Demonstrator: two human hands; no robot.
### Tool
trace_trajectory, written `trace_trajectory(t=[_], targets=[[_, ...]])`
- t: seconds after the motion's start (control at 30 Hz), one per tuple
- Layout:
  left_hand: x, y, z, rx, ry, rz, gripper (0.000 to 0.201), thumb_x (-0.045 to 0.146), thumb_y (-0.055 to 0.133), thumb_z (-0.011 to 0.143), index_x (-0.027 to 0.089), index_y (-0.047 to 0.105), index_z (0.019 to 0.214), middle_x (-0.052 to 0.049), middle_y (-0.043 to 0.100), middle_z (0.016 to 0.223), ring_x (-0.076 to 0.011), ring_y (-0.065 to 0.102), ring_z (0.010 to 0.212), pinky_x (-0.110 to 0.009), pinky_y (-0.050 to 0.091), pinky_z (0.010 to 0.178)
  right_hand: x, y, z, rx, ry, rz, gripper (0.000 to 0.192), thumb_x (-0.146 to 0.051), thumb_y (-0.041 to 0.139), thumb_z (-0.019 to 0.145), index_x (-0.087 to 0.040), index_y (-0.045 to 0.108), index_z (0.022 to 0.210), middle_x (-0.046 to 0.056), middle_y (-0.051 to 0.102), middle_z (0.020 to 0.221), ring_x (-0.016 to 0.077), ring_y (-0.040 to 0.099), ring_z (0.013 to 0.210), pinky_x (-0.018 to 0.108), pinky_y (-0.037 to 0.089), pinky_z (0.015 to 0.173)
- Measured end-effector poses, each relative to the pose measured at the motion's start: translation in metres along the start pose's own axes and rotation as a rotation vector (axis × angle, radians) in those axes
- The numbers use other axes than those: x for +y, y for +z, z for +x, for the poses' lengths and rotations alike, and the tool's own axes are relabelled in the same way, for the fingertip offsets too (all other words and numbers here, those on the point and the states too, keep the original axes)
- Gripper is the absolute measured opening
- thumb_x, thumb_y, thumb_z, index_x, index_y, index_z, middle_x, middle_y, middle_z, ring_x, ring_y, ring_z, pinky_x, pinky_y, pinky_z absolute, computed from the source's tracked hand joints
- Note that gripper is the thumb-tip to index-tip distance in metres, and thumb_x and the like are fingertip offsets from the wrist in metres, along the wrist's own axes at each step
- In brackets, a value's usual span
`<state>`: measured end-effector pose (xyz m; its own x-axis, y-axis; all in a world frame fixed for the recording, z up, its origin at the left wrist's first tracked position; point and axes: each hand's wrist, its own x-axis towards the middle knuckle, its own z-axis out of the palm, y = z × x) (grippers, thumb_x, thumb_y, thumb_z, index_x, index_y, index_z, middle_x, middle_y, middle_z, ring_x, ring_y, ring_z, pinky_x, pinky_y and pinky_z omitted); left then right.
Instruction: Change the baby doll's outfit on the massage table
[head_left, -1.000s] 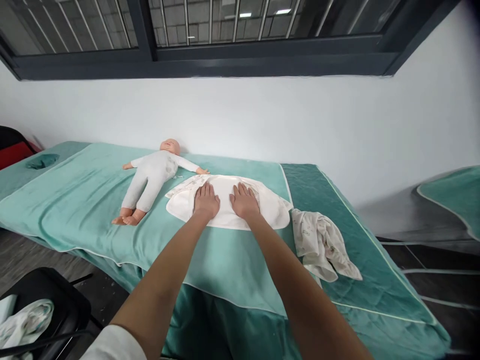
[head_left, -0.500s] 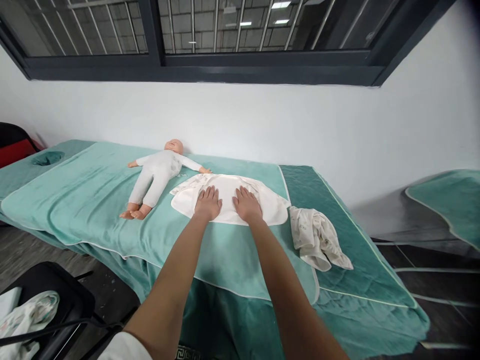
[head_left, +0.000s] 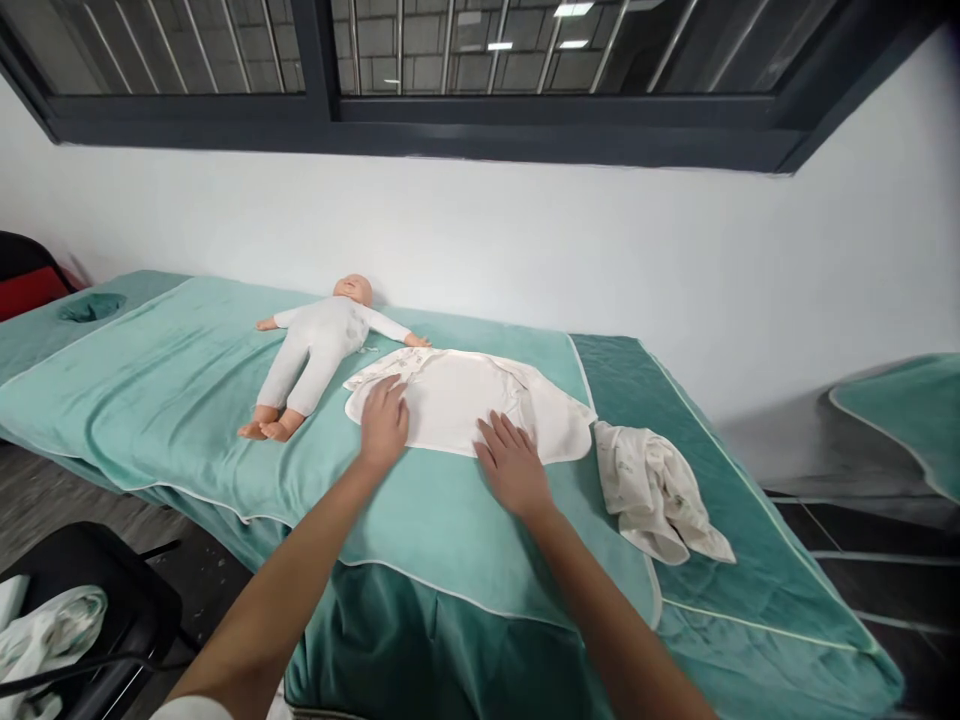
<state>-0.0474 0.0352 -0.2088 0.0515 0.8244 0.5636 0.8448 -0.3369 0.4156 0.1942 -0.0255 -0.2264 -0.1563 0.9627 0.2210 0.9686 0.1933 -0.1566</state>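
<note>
A white baby garment (head_left: 465, 400) is spread flat on the teal towel (head_left: 187, 400) that covers the bed (head_left: 720, 480), just beside a baby doll (head_left: 315, 350) lying on its back with arms out near the wall. A second ago both hands were laid side by side on the middle of the garment; now they have been drawn apart and toward the near edge. The left hand (head_left: 384, 425) is pressed flat on the garment's left near corner, its fingers (head_left: 390, 395) spread and holding nothing. The right hand (head_left: 514, 465) is laid flat across the near hem, partly on the towel, its fingers (head_left: 499, 435) also extended and gripping nothing. From this outward shift it may be judged that the cloth is being smoothed from the centre to its edges, and that the middle has been flattened already; the far side, where a patterned lining is turned up, is not touched by either hand. A crumpled patterned cloth (head_left: 660, 490) is left to the right of the garment, apart from it, on the darker quilted cover. At the lower left, a black chair (head_left: 97, 600) bearing another bundle of fabric (head_left: 45, 640) is seen, well apart from the hands. A dark-framed window (head_left: 322, 110) runs above the white wall.
</note>
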Motion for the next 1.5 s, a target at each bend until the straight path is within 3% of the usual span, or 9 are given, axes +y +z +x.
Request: trace_trajectory(t=[0.1,0.23,0.33,0.47,0.63,0.8,0.97,1.27,1.5], targets=[[-0.035,-0.011,0.007,0.081,-0.211,0.08,0.039,0.02,0.037,0.099,0.018,0.057,0.132,-0.013,0.056,0.141,-0.0232,0.049,0.133,-0.04,0.038,0.117,-0.006,0.0,-0.037,0.049,-0.016,-0.016,0.054,-0.04,0.03,0.105,-0.017,0.043,0.152,0.007,0.03,0.164,0.023,0.024,0.153,0.043,0.02,0.124],[-0.056,-0.006,0.027,0.019,-0.415,0.181,0.044,0.015,0.034,0.096,0.019,0.055,0.135,-0.013,0.061,0.135,-0.0276,0.055,0.126,-0.044,0.043,0.109,-0.013,-0.006,-0.052,0.115,0.013,0.027,0.047,-0.037,0.037,0.102,-0.019,0.054,0.142,0.01,0.048,0.153,0.0258,0.041,0.141,0.044,0.03,0.119],[-0.057,0.0,0.033,0.001,-0.487,0.231,0.045,0.016,0.042,0.093,0.02,0.054,0.136,-0.012,0.061,0.136,-0.0302,0.054,0.128,-0.047,0.042,0.108,-0.014,-0.012,-0.048,0.161,0.048,0.079,0.033,-0.034,0.043,0.099,-0.02,0.065,0.12,0.014,0.063,0.128,0.0293,0.054,0.119,0.045,0.042,0.106],[-0.056,0.001,0.034,0.039,-0.525,0.214,0.039,0.021,0.047,0.091,0.018,0.057,0.13,-0.013,0.061,0.136,-0.03,0.053,0.13,-0.045,0.042,0.108,-0.013,-0.018,-0.038,0.158,0.054,0.052,0.024,-0.033,0.044,0.099,-0.024,0.066,0.097,0.013,0.067,0.106,0.0302,0.058,0.101,0.045,0.044,0.091],[-0.056,0.0,0.036,0.043,-0.601,0.179,0.028,0.018,0.048,0.091,0.021,0.062,0.114,-0.011,0.067,0.122,-0.0283,0.057,0.124,-0.045,0.041,0.108,-0.026,-0.022,0.0,0.161,0.007,0.108,0.027,-0.031,0.04,0.101,-0.023,0.064,0.094,0.01,0.068,0.103,0.0263,0.059,0.098,0.041,0.043,0.088],[-0.056,0.0,0.031,0.226,-0.505,0.08,0.026,0.021,0.049,0.092,0.024,0.064,0.113,-0.009,0.063,0.119,-0.024,0.061,0.112,-0.038,0.048,0.1,-0.056,-0.007,0.082,0.066,-0.065,0.274,0.038,-0.034,0.042,0.1,-0.014,0.06,0.127,0.014,0.06,0.133,0.0271,0.053,0.124,0.038,0.041,0.105],[-0.062,0.005,0.026,0.345,-0.519,-0.116,0.03,0.019,0.049,0.091,0.022,0.068,0.114,-0.005,0.07,0.1,-0.02,0.066,0.094,-0.033,0.052,0.09,-0.071,0.024,0.138,-0.042,-0.029,0.126,0.061,-0.04,0.036,0.103,-0.001,0.041,0.149,0.022,0.035,0.159,0.0316,0.03,0.149,0.044,0.025,0.121],[-0.072,0.01,0.027,0.404,-0.332,-0.224,0.05,-0.002,0.04,0.078,0.02,0.066,0.115,-0.01,0.063,0.129,-0.0235,0.056,0.127,-0.041,0.042,0.115,-0.07,0.034,0.136,-0.102,-0.056,0.054,0.068,-0.049,0.027,0.105,-0.004,0.033,0.156,0.02,0.022,0.165,0.0301,0.019,0.154,0.046,0.017,0.124],[-0.063,0.004,0.023,0.427,-0.205,0.012,0.04,0.0,0.043,0.081,0.02,0.069,0.105,-0.01,0.06,0.125,-0.0239,0.055,0.122,-0.042,0.044,0.109,-0.052,0.023,0.125,-0.158,-0.027,0.067,0.069,-0.052,0.024,0.105,-0.009,0.029,0.158,0.015,0.017,0.167,0.0271,0.014,0.156,0.048,0.014,0.125]])
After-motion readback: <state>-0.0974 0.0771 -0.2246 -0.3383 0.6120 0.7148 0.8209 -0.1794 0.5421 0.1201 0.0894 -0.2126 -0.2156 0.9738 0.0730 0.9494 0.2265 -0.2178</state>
